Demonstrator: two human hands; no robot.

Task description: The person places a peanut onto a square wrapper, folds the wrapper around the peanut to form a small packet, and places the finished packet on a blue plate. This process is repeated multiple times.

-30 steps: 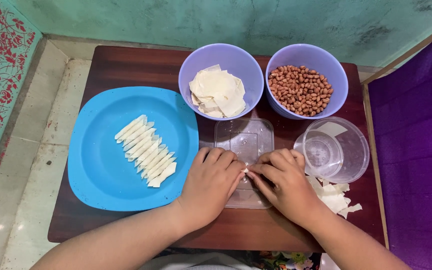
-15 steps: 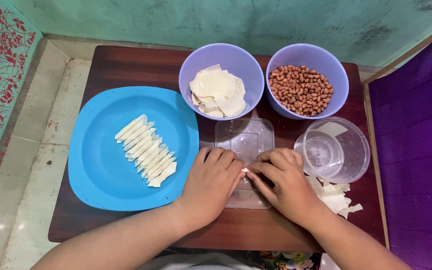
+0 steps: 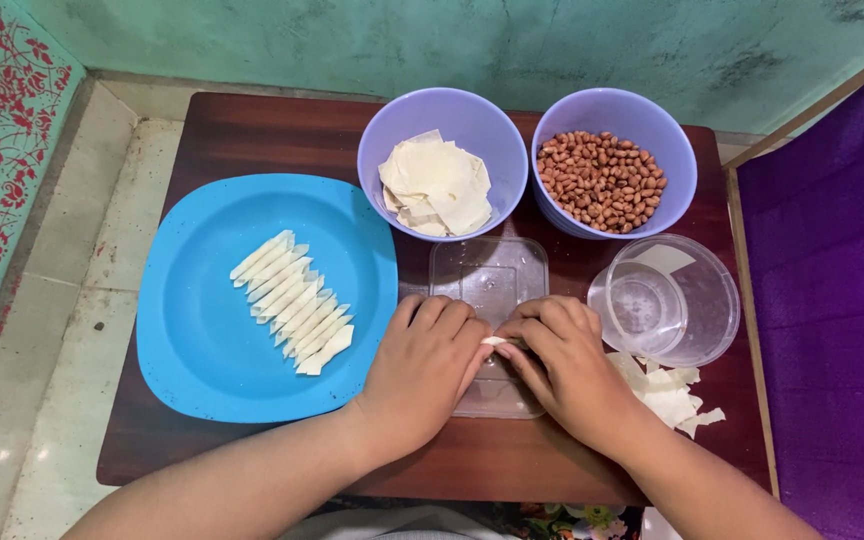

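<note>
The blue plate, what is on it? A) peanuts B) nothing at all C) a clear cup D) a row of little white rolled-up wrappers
D: the blue plate holds a slanting row of thin white rolls, lying side by side, while the peanuts sit in a purple bowl at the back of the table.

Blue plate (image 3: pixel 202 340) holds a row of rolled wrappers (image 3: pixel 292 300). One lilac bowl (image 3: pixel 382 140) contains flat wrappers (image 3: pixel 437 185); a second bowl (image 3: pixel 677 150) contains peanuts (image 3: pixel 602 180). Clear round container (image 3: pixel 707 310) stands right, scraps (image 3: pixel 667 390) beside it.
</note>
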